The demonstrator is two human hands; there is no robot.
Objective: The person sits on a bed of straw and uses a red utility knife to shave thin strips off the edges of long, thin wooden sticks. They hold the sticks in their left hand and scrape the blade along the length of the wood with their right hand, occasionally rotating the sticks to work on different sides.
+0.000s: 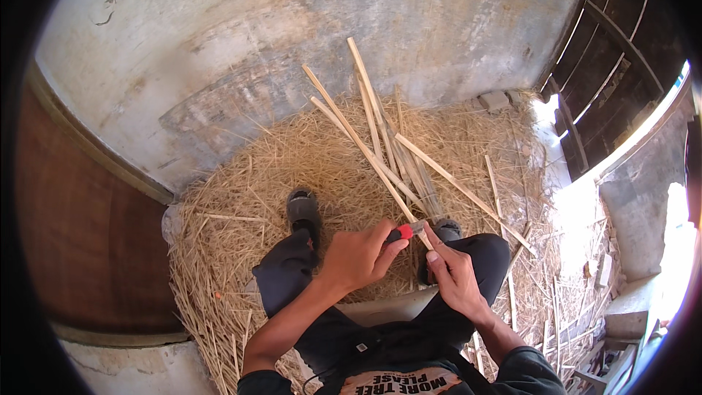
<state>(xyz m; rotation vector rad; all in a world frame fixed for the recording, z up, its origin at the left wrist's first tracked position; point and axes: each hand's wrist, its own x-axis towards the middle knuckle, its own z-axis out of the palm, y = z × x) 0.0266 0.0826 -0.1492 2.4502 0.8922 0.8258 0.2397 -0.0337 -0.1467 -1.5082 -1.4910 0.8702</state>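
My left hand (357, 257) is closed round the handle of a red-and-black utility knife (404, 232). The knife's short metal blade lies against a long, pale strip of bamboo or wood (363, 148), near its close end. That end of the strip is pinched in my right hand (455, 275), whose fingers sit right beside the blade. From there the strip slants away to the upper left. Several loose strips (374, 113) lie in a fanned pile beyond my hands, on a thick layer of shavings (256, 168). The exact contact of blade and strip is too small to tell.
My knees and dark shoes (303, 208) frame the work. A stained plaster wall (292, 36) rises beyond the shavings. At left stands a brown wooden panel (95, 227). Dark slatted boards (614, 58) and a concrete block (630, 311) are at right; a stone (494, 101) sits by the wall.
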